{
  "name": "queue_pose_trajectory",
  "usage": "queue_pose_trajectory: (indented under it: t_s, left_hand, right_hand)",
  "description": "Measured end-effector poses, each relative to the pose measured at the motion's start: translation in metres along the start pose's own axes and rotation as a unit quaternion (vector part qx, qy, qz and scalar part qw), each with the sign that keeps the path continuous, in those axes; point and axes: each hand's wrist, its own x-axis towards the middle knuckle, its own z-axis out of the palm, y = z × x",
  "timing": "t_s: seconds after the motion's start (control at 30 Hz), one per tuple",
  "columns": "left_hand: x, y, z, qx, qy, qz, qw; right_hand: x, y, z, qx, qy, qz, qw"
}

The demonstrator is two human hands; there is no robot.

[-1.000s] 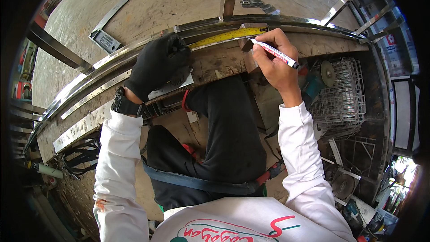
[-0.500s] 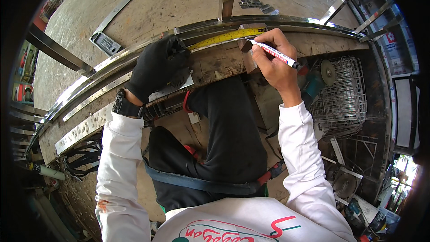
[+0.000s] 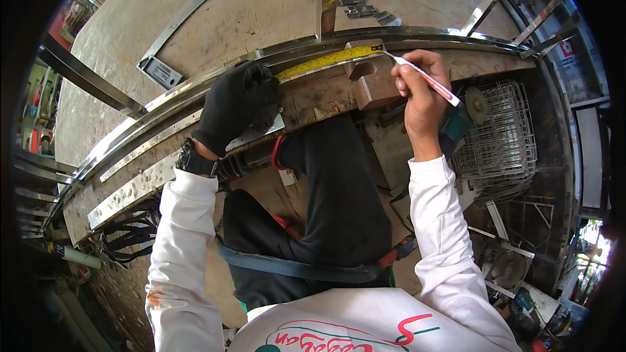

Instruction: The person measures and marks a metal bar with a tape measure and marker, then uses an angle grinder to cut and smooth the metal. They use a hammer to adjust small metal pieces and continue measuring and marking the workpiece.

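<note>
My left hand (image 3: 238, 101), in a black glove, is closed at the near end of a yellow tape measure (image 3: 319, 63); the tape's case is hidden by the glove. The blade runs right along a shiny metal tube (image 3: 293, 52), and its end hook lies over a brown block (image 3: 381, 88) with a round hole. My right hand (image 3: 422, 91) is bare and grips a white marker (image 3: 430, 81) with red print. The marker's tip points left, close to the tape's hooked end; whether it touches anything I cannot tell.
A square-cornered metal ruler (image 3: 160, 72) lies beyond my left hand. Small metal pieces (image 3: 362, 6) lie past the upright metal post (image 3: 328, 0). At right, below the bench edge, sit an angle grinder (image 3: 456, 124) and a wire basket (image 3: 499, 133). A pale metal strip (image 3: 130, 192) lies along the near edge.
My right hand has moved a little right with the marker, and its tip has gone from the block's left side to the tape's end. The left hand keeps its hold; the whole view has shifted slightly.
</note>
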Motion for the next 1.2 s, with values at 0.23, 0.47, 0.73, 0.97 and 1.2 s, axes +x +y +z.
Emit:
queue_pose_trajectory:
  t_s: [0.23, 0.47, 0.73, 0.97, 1.2]
  left_hand:
    - [-0.018, -0.005, 0.003, -0.063, 0.172, 0.095, 0.979]
    - [-0.043, -0.049, 0.007, -0.119, 0.306, -0.061, 0.943]
    - [-0.042, -0.025, 0.014, -0.028, 0.306, -0.010, 0.952]
    - [0.025, 0.001, -0.048, -0.101, 0.387, 0.039, 0.915]
    - [0.127, -0.111, -0.139, -0.025, 0.313, -0.266, 0.912]
  right_hand:
    - [-0.020, -0.040, 0.000, -0.016, 0.129, -0.042, 0.991]
    - [-0.041, -0.058, 0.007, -0.045, 0.076, -0.058, 0.994]
    - [-0.067, -0.046, 0.009, -0.054, 0.087, -0.006, 0.995]
    - [-0.082, -0.040, -0.007, -0.107, 0.089, -0.013, 0.990]
    - [-0.066, -0.050, 0.001, -0.174, 0.078, 0.015, 0.981]
